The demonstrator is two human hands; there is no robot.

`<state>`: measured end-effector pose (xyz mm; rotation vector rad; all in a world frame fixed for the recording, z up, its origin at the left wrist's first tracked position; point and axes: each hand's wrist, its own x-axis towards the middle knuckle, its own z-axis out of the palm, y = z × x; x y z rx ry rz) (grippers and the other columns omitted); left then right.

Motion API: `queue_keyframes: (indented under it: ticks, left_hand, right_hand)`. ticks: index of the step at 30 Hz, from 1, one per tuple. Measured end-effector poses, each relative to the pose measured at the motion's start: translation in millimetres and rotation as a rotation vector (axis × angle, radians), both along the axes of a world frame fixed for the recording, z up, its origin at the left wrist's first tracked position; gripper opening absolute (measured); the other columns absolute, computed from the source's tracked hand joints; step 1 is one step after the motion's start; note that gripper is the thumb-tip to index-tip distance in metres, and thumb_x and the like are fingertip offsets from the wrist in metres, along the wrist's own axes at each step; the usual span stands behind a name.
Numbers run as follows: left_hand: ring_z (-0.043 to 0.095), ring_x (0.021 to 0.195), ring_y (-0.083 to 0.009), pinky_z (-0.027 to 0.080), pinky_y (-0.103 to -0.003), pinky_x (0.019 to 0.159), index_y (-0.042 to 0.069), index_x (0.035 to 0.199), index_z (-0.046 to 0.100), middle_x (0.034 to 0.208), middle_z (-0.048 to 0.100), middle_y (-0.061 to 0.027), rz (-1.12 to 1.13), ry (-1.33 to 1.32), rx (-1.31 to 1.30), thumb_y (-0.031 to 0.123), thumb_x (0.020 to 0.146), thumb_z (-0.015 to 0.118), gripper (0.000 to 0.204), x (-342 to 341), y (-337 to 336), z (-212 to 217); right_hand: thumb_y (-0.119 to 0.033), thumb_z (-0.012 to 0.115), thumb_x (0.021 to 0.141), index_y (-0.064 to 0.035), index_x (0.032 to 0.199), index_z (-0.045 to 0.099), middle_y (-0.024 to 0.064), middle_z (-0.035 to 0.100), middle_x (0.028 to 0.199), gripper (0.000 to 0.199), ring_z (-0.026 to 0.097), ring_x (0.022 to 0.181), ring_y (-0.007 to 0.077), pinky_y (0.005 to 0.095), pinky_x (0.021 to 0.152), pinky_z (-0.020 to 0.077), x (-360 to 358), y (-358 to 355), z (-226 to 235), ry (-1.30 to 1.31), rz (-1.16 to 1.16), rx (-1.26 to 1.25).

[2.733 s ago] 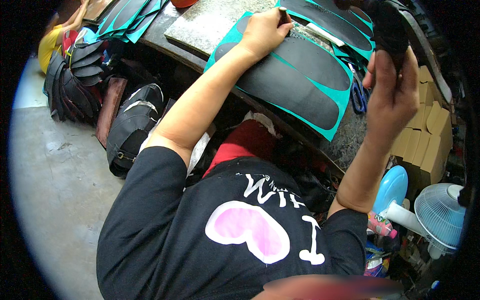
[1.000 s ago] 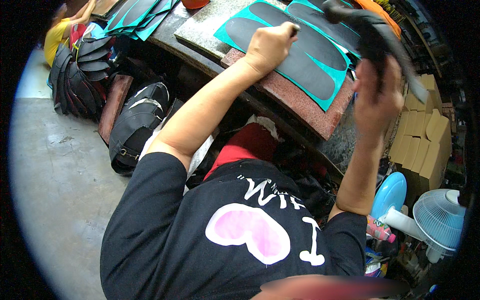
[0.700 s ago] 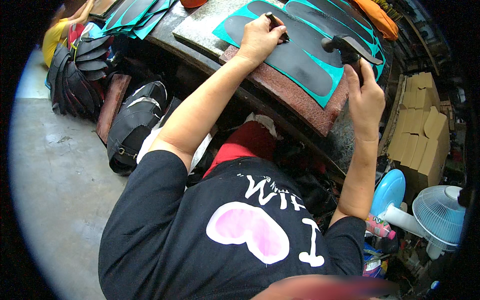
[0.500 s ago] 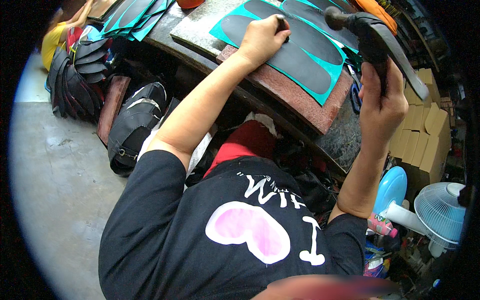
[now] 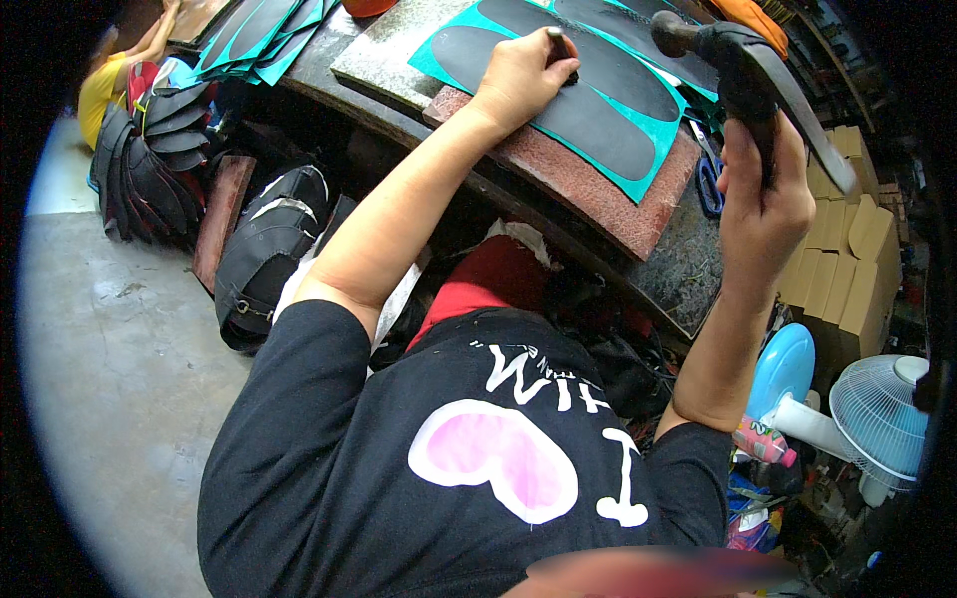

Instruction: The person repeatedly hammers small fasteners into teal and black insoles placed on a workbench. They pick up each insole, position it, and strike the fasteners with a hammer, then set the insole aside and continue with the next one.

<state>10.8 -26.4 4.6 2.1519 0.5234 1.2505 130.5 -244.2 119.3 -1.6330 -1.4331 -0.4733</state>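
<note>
My left hand [image 5: 520,85] is closed round a short dark metal punch [image 5: 557,46], which stands near upright on a teal sheet [image 5: 650,179]. Dark grey sole shapes [image 5: 603,140] cover most of that sheet. The punch's lower end is partly hidden by my fingers. To the right, my right hand [image 5: 766,204] grips the dark handle of a hammer [image 5: 743,55], raised above the bench's right side. Its head has a round knob at one end and a long curved arm at the other. Under the sheet lies a reddish board [image 5: 666,214].
Blue-handled scissors [image 5: 709,184] lie on the bench right of the board. More teal sheets [image 5: 264,40] are stacked at the far left. A black bag [image 5: 274,254] and fanned black pieces [image 5: 150,169] sit left, near a person in yellow [image 5: 100,95]. Cartons [image 5: 837,269] and a fan [image 5: 882,419] stand right.
The view has shifted very slightly. Both hands keep their holds on the punch and the hammer, in nearly the same places.
</note>
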Motion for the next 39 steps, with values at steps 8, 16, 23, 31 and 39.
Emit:
queue_keyframes:
  ticks: [8,16,23,31,39]
  left_hand:
    - [0.069,0.07,-0.0281,0.055,-0.036,0.065,0.003,0.089,0.062,0.076,0.068,-0.0174,0.126,-0.105,-0.137,0.012,0.084,0.065,0.011,9,-14,2]
    - [0.07,0.077,-0.0181,0.055,-0.03,0.069,0.001,0.099,0.061,0.084,0.07,-0.0116,-0.006,0.067,-0.001,0.013,0.088,0.068,0.018,4,-14,3]
    - [0.07,0.075,-0.0228,0.056,-0.034,0.066,0.003,0.098,0.059,0.083,0.07,-0.0123,0.019,0.009,-0.206,0.013,0.09,0.065,0.015,14,-26,4]
    - [0.07,0.076,-0.0229,0.055,-0.033,0.067,0.004,0.1,0.062,0.082,0.069,-0.015,-0.023,0.073,0.062,0.015,0.087,0.068,0.018,10,-21,6]
    - [0.07,0.075,-0.019,0.055,-0.032,0.07,0.001,0.094,0.062,0.083,0.071,-0.0125,0.012,-0.051,-0.33,0.013,0.089,0.065,0.012,17,-30,7]
  right_hand:
    - [-0.037,0.063,0.091,-0.0107,0.107,0.064,0.0168,0.068,0.085,0.031,0.067,0.078,0.0363,0.0419,0.064,0.0514,-1,9,-26,-0.02,-0.201,-0.285]
    - [-0.024,0.067,0.092,-0.0016,0.11,0.065,0.009,0.069,0.08,0.028,0.063,0.062,0.0135,0.0289,0.055,0.0495,-3,-9,-4,-0.04,0.055,0.088]
    - [-0.038,0.062,0.092,-0.0076,0.112,0.061,0.0192,0.068,0.087,0.036,0.067,0.081,0.0384,0.042,0.067,0.0521,1,1,-26,0.072,-0.193,-0.303]
    - [-0.025,0.068,0.091,0.0,0.107,0.065,0.0122,0.067,0.081,0.03,0.065,0.068,0.0225,0.0317,0.061,0.0498,-3,-17,-6,-0.075,-0.029,-0.027]
    - [-0.036,0.064,0.091,-0.007,0.105,0.064,0.0179,0.068,0.085,0.033,0.067,0.077,0.0369,0.0407,0.064,0.0522,7,-10,-17,-0.016,-0.278,-0.259]
